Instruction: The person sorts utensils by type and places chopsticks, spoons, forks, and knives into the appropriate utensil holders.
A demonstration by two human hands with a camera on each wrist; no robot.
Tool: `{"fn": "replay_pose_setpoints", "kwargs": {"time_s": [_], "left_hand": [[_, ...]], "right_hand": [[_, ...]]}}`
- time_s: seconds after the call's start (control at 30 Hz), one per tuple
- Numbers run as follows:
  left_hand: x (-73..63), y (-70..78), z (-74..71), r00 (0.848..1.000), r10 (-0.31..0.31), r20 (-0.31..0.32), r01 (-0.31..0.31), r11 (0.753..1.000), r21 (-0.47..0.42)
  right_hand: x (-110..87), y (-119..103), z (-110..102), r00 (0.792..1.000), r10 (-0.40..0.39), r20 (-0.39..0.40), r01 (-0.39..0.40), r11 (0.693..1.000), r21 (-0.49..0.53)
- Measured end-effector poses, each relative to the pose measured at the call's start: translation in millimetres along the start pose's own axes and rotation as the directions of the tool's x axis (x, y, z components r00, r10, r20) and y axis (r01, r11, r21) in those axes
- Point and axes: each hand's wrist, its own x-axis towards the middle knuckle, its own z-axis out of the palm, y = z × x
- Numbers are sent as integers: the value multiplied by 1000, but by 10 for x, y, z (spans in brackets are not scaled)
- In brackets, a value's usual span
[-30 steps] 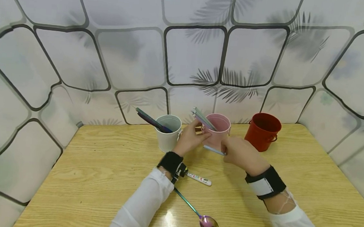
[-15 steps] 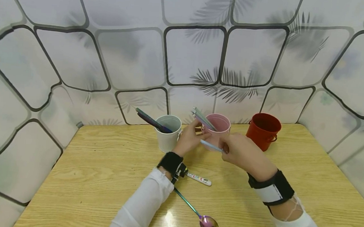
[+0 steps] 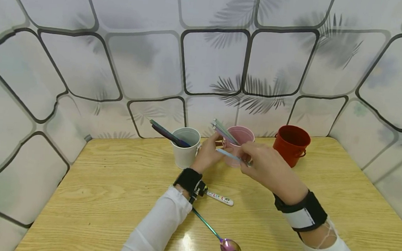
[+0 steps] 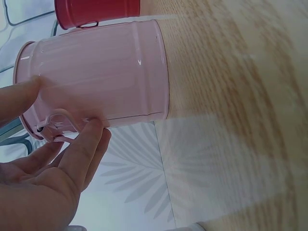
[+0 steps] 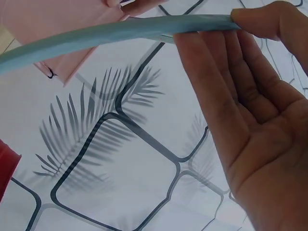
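Observation:
My left hand (image 3: pixel 207 154) holds the pink bucket (image 3: pixel 245 134) from its left side. In the left wrist view, the thumb lies on the wall of the bucket (image 4: pixel 106 72) and the fingers are by its small wire handle (image 4: pixel 62 115). Several pale slim sticks (image 3: pixel 222 129) lean inside, tops toward the left. Thumb and fingers of my right hand (image 3: pixel 270 168) pinch one slim pale blue stick (image 3: pixel 226 153) near its right end, crosswise before the bucket. The right wrist view shows this stick (image 5: pixel 120 30) long and tube-like; its exact kind is unclear.
A white bucket (image 3: pixel 183 155) with dark pens (image 3: pixel 166 132) stands left of the pink one. To the right is a red bucket (image 3: pixel 287 154). Nearer lie a white patterned marker (image 3: pixel 219 198) and an iridescent spoon (image 3: pixel 230 249). A patterned wall (image 3: pixel 213 63) rises behind the table.
My right hand has lifted the blue stick slightly and brought it left, so its left end is now higher before the pink bucket. The left hand has stayed in place.

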Motion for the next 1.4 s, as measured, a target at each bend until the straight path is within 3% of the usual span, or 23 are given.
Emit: {"fn": "replay_pose_setpoints", "kwargs": {"time_s": [0.23, 0.37, 0.57, 0.73, 0.9, 1.1, 1.23, 1.33, 1.4], "left_hand": [[9, -6, -1, 1000, 14, 1, -14, 999, 32], [10, 6, -5, 1000, 16, 15, -16, 1000, -6], [9, 20, -2, 1000, 20, 16, -20, 999, -35], [18, 17, 0, 999, 34, 15, -33, 999, -43], [22, 20, 5, 1000, 26, 13, -25, 999, -40], [17, 27, 6, 1000, 17, 10, -17, 999, -36], [11, 29, 1, 1000, 21, 8, -21, 999, -40], [12, 27, 0, 1000, 26, 6, -26, 999, -40], [14, 24, 1, 1000, 24, 8, -24, 999, -41]], "right_hand": [[-26, -43, -39, 987, -84, -136, 98, 989, 107], [-35, -55, -50, 947, -158, -278, 198, 973, 123], [-34, -74, -66, 845, -233, -481, 317, 943, 100], [-26, -105, -91, 751, -250, -611, 358, 932, 59], [-7, -150, -92, 614, -190, -766, 377, 924, 73], [13, -211, -76, 464, -114, -879, 405, 909, 96], [53, -218, -35, 406, -61, -912, 473, 868, 152], [78, -203, 18, 398, -26, -917, 523, 827, 204], [89, -184, 58, 403, -13, -915, 541, 810, 227]]}}
